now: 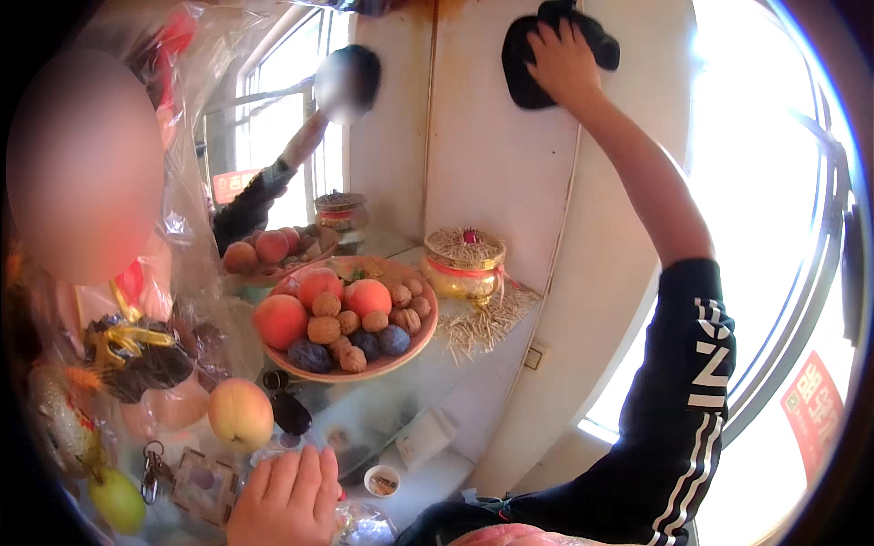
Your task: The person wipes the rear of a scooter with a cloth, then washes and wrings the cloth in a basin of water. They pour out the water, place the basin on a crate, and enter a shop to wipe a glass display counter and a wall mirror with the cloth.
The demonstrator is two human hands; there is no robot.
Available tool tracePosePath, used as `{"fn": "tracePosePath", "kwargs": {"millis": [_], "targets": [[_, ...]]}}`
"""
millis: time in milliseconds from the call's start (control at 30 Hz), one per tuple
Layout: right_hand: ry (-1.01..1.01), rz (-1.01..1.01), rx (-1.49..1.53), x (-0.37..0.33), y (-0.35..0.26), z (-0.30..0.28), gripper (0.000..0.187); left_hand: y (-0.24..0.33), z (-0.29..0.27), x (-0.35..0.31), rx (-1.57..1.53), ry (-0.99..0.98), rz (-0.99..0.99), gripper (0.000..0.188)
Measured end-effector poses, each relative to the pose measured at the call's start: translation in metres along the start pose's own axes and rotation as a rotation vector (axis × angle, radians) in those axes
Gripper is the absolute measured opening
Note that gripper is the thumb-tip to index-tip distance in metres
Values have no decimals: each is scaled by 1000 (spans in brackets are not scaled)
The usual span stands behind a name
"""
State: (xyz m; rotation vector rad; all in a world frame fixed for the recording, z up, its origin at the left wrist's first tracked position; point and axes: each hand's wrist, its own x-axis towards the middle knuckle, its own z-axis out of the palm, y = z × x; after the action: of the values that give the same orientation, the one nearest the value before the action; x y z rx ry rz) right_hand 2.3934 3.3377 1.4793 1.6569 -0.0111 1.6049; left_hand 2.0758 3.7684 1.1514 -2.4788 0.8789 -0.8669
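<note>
Raised high against the pale wall, my right hand (562, 65) presses a black cloth (525, 62) flat with its fingers spread over it. My left hand (289, 499) rests low on the glass shelf, palm down, its fingers stretched and side by side; whatever lies beneath them is hidden. Just beyond it sits a yellow-red peach (240, 415), with a dark oval object (291, 414) beside it. A small white cup (381, 480) stands to its right. To its left lie a bunch of keys (157, 473) and a green pear (116, 500).
A plate (414, 338) of peaches, walnuts and dark plums stands mid-shelf. Behind it is a gold bowl (469, 275) with a red band, straw-like bits scattered around it. A plastic-wrapped figure (146, 350) fills the left. A mirror (387, 136) backs the shelf; a bright window (756, 164) is at right.
</note>
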Motion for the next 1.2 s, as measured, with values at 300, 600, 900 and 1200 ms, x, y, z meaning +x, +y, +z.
{"fn": "tracePosePath", "kwargs": {"millis": [300, 600, 900, 1200], "targets": [[54, 195, 90, 119, -14, 66, 49, 0, 2, -4, -179, -266, -75, 66], [-25, 148, -22, 189, -123, 136, 49, 1, 7, 11, -265, -314, -125, 67], [8, 74, 124, 188, -105, 127, 47, -1, 2, 7, -310, -307, -148, 69], [105, 89, 189, 102, 8, 36, 35, -5, 5, -20, -500, -177, -187, 70]]}}
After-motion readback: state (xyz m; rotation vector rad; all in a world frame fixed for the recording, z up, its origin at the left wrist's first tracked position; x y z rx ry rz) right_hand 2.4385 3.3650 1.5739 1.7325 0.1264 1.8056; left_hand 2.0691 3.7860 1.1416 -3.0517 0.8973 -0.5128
